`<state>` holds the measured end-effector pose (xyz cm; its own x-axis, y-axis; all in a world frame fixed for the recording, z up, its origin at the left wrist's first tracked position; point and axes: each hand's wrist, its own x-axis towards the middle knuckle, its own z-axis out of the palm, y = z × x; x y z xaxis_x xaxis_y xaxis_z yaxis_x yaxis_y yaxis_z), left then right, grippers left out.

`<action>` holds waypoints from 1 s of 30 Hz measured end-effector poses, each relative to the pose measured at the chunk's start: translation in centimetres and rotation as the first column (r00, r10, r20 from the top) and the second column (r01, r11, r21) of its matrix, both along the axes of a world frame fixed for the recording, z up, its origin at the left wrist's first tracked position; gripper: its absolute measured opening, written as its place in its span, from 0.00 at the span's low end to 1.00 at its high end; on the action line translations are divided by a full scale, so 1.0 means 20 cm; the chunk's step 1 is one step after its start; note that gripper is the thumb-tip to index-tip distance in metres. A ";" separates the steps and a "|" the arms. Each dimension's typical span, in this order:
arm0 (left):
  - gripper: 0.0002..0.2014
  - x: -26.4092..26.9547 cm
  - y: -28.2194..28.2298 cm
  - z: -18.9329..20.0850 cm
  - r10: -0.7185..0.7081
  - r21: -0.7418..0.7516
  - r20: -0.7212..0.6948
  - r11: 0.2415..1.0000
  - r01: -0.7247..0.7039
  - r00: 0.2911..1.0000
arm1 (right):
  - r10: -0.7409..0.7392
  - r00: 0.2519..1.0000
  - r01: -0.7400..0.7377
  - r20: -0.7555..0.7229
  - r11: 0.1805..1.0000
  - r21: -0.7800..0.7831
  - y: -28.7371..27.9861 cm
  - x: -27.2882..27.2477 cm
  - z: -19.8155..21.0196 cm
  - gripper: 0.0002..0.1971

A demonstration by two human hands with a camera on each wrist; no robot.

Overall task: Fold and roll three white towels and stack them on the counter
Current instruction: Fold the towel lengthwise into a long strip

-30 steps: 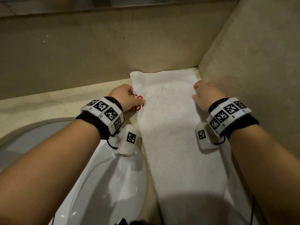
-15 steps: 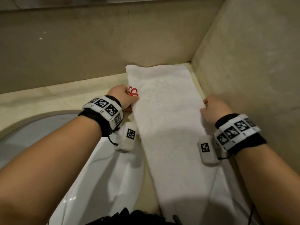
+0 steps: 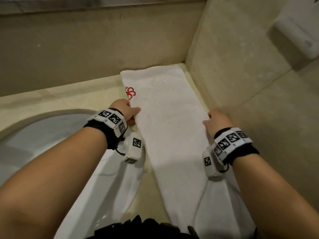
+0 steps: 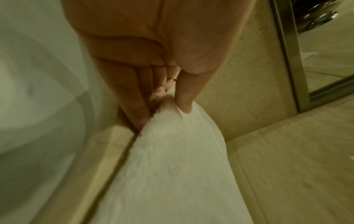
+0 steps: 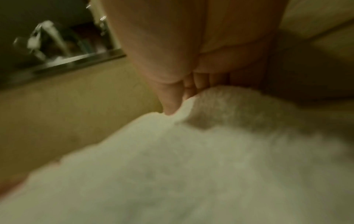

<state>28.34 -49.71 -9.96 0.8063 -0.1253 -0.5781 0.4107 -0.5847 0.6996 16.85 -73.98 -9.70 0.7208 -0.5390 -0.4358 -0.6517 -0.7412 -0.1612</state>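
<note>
Hands: left hand [image 3: 126, 110] and right hand [image 3: 218, 120] pinch towel [image 3: 165, 121] edges | head view alone shows red logo [image 3: 130, 93]

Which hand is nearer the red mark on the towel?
Left. The left hand pinches the towel edge just below the red mark; the right hand grips the opposite edge, across the towel's width.

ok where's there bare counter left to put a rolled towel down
Bare counter runs left of the towel, between the back wall and the sink. The right is crowded: the towel lies nearly against the side wall. Left hand and right hand pinch its long edges.
</note>
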 end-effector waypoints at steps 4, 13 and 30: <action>0.11 -0.11 0.00 0.01 0.077 -0.152 -0.101 0.984 -0.092 0.992 | -0.113 0.977 0.083 0.178 0.982 0.167 -0.01 -0.08 0.00 0.17; 0.11 -0.52 -0.03 -0.04 -0.077 -0.220 -0.269 0.975 0.017 0.960 | -0.401 0.872 0.159 0.283 0.777 0.610 -0.03 -0.41 -0.07 0.17; 0.04 -0.74 0.13 -0.01 -0.101 -0.295 -0.374 0.955 -0.015 0.922 | -0.576 0.785 0.195 0.226 0.577 0.793 0.09 -0.58 -0.07 0.13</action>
<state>13.61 -47.11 -10.18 0.5213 -0.3616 -0.7729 0.6581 -0.4063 0.6339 5.23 -72.21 -11.17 0.7171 -0.4739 -0.5111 -0.5615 0.0415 -0.8264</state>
